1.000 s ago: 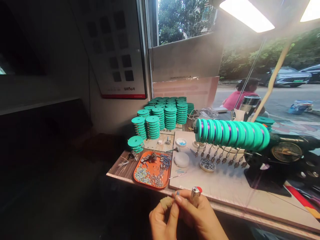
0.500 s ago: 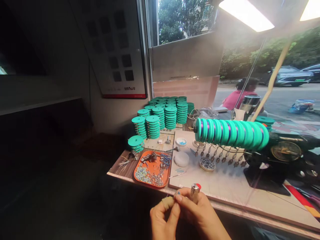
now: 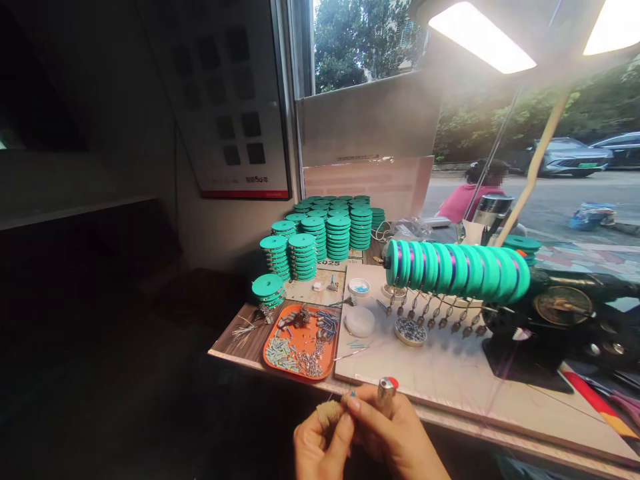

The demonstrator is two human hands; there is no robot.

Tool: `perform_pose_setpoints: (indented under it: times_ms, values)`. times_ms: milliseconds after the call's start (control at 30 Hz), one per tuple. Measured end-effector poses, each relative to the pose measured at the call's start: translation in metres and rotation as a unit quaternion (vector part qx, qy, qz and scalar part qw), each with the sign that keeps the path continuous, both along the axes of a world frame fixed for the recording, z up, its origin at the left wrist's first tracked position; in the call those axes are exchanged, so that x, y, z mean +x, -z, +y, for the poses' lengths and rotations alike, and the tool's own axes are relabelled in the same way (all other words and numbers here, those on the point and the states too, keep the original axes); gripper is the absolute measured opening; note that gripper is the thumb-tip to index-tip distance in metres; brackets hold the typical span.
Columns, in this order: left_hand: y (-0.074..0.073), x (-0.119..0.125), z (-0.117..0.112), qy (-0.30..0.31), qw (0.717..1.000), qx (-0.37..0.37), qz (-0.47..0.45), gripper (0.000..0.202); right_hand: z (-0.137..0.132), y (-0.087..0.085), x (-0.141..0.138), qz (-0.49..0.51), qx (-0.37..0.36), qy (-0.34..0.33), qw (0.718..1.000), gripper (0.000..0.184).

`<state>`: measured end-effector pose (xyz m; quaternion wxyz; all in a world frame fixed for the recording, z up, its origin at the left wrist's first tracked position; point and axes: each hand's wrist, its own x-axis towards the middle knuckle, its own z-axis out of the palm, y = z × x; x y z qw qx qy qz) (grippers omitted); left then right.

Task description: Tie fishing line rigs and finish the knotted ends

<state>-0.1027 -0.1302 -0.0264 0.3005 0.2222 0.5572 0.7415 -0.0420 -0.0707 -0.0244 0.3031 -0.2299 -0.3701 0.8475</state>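
Currently, in the head view, both hands meet just in front of the near edge of the table [image 3: 254, 348]. The right hand [image 3: 397, 427] has a narrow grip, thumb and forefinger pinching a small blue piece [image 3: 353, 394], while a lighter [image 3: 385, 399] with a red top stands upright among its other fingers. The left hand [image 3: 323, 441], a tan wrap [image 3: 329, 415] around one finger, presses thumb and finger together right beside that piece; its grip is narrow too, but I cannot tell what lies between its tips.

Beyond the hands, an orange tray [image 3: 306, 339] carries small metal and pale tubular parts. To its right lies a pale board [image 3: 420, 373], bearing a white disc [image 3: 360, 322], a round dish [image 3: 410, 343] of dark beads and a black machine [image 3: 523, 353]. Green spools [image 3: 457, 270] line its horizontal shaft, metal pieces hanging beneath. Stacked green discs [image 3: 338, 235] stand behind the tray.
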Motion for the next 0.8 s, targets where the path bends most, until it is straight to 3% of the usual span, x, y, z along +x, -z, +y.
perform_pose_setpoints:
  times_ms: [233, 567, 800]
  values:
    - [0.007, 0.0, -0.002, -0.046, 0.999, 0.007, -0.01, 0.035, -0.006, -0.004, -0.004, -0.014, 0.027, 0.046, 0.998, 0.03]
    - [0.006, -0.005, -0.016, -0.1, 0.995, 0.008, -0.018, 0.034, -0.016, -0.008, -0.01, -0.049, 0.055, 0.019, 0.997, 0.028]
    - [0.014, -0.009, -0.019, -0.122, 0.992, 0.006, -0.042, 0.035, -0.023, 0.003, -0.02, -0.04, 0.058, 0.079, 0.994, 0.03]
